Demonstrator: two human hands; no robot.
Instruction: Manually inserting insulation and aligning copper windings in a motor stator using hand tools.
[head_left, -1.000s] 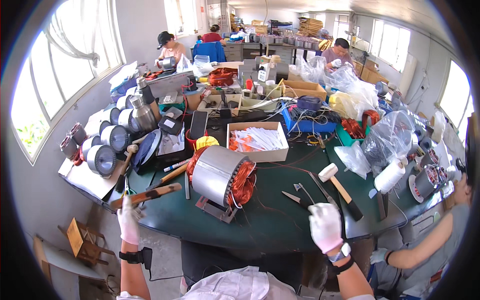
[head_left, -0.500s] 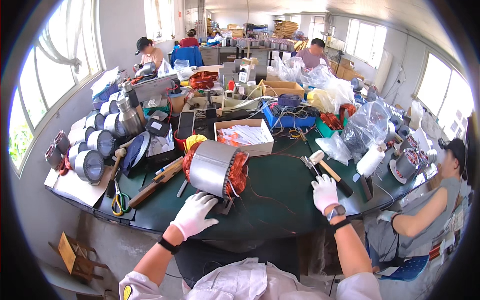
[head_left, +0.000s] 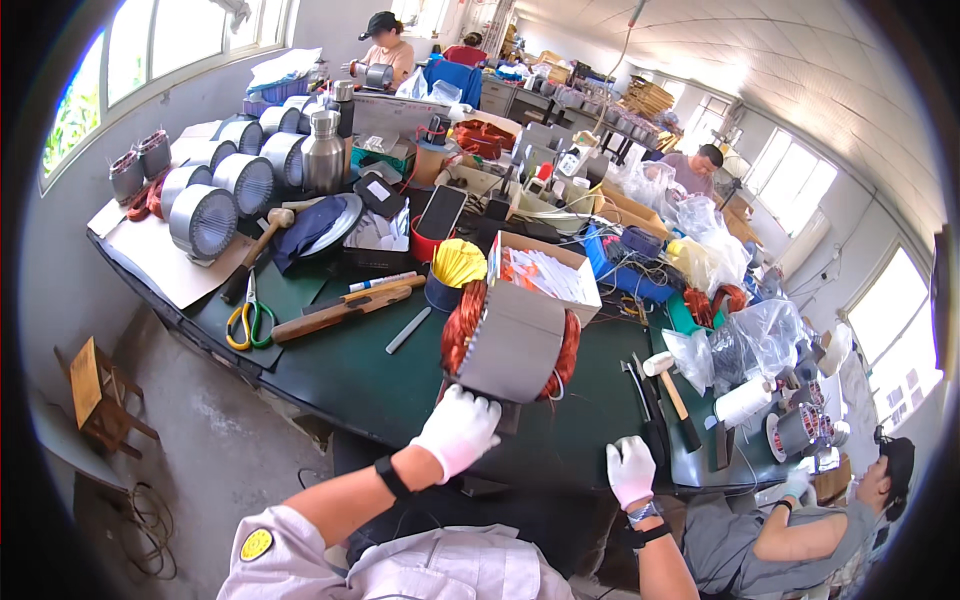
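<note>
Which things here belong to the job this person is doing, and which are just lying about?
In the job:
copper-wound metal cylinder, at the left hand
perhaps the white-headed mallet, beyond the right hand

Apparently just lying about:
phone
steel flask
scissors

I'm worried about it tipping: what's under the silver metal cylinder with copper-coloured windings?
Part of a grey metal base shows beneath the cylinder; the white-gloved left hand and the cylinder itself hide the rest.

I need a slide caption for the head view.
Gloved left hand by metal cylinder with copper coils at a green table.
</note>
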